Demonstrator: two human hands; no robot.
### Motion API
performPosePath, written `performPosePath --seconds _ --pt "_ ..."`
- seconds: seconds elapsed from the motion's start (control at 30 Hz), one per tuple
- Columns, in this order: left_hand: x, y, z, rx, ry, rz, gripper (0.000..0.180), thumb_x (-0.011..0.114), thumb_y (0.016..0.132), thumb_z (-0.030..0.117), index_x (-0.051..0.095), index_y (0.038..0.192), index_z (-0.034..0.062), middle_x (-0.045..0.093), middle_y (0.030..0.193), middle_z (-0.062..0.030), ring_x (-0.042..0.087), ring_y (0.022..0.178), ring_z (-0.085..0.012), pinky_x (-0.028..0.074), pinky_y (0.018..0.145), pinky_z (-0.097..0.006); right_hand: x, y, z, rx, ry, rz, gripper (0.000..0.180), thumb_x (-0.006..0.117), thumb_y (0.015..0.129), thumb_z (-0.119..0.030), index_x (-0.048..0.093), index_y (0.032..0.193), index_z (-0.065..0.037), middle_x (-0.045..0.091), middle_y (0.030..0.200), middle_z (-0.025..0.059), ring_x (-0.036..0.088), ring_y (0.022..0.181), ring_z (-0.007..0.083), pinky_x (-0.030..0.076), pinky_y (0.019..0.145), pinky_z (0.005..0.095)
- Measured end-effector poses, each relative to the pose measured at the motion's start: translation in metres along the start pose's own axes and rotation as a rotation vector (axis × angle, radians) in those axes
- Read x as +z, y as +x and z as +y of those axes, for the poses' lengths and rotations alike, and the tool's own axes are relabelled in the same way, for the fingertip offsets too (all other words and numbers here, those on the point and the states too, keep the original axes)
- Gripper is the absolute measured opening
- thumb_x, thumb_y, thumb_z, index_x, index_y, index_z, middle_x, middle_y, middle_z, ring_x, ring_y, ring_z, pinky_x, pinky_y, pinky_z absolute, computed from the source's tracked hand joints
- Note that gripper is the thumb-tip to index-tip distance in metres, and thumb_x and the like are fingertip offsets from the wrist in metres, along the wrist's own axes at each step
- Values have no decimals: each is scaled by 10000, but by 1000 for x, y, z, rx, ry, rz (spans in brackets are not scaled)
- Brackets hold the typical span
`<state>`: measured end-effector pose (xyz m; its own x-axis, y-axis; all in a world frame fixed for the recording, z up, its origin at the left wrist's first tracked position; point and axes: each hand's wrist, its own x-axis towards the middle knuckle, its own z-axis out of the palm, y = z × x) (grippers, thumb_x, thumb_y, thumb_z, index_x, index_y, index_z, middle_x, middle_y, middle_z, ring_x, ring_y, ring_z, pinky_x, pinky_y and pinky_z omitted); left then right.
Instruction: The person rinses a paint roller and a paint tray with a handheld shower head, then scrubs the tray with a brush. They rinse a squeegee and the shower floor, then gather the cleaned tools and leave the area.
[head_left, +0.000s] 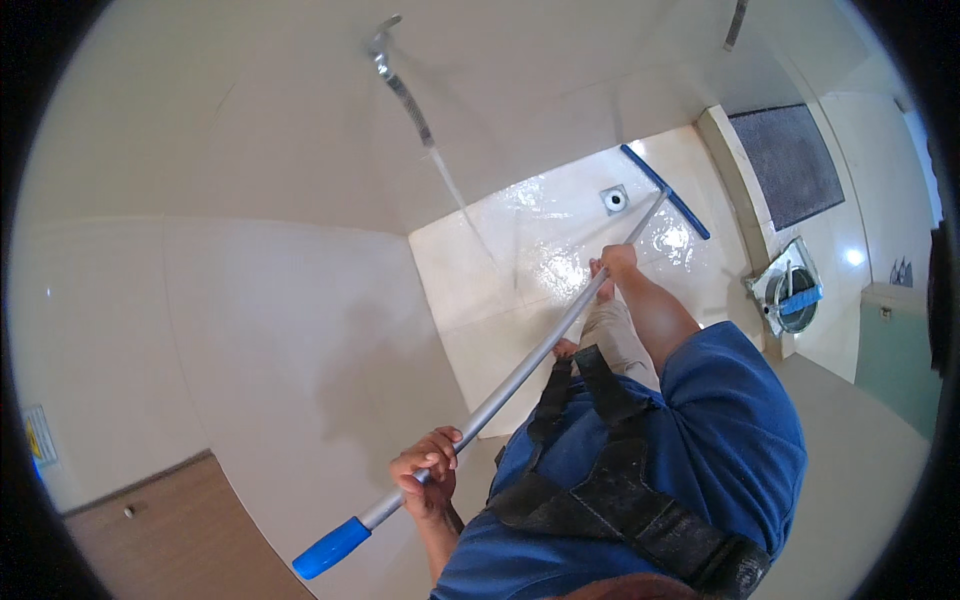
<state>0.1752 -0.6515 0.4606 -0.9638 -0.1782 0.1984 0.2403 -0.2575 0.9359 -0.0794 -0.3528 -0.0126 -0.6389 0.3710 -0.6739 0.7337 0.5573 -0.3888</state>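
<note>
I hold a long floor squeegee with both hands. My left hand [428, 468] grips the grey metal pole [520, 375] near its blue end cap [330, 548]. My right hand [615, 262] grips the pole farther down, close to the blue blade [665, 190]. The blade lies on the wet, shiny shower floor [540, 225], just right of the square floor drain [615, 198]. My bare foot shows under the pole near the middle of the floor.
A shower hose [405, 95] hangs on the cream tiled wall. A raised kerb [735, 180] edges the shower, with a grey mat [790, 160] beyond. A bucket [792, 295] with a blue tool stands right. A wooden door [170, 530] is at lower left.
</note>
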Motion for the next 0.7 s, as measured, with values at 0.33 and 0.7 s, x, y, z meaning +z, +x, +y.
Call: performPosePath --seconds 0.33,0.7 --pt "-59 -31 26 49 55 -91 545 535 909 588 684 964 67 463 514 -14 527 531 -202 480 724 -484 19 -74 15 -767 -916 -98 75 709 720 -166 712 751 -98 710 874 151 698 840 285 556 716 406" --pt "-39 -34 73 42 -91 -358 416 774 784 450 705 976 87 667 652 -100 665 763 -295 404 995 -576 48 -36 49 -500 128 25 218 532 793 -114 590 903 65 627 799 228 614 665 323 496 583 426"
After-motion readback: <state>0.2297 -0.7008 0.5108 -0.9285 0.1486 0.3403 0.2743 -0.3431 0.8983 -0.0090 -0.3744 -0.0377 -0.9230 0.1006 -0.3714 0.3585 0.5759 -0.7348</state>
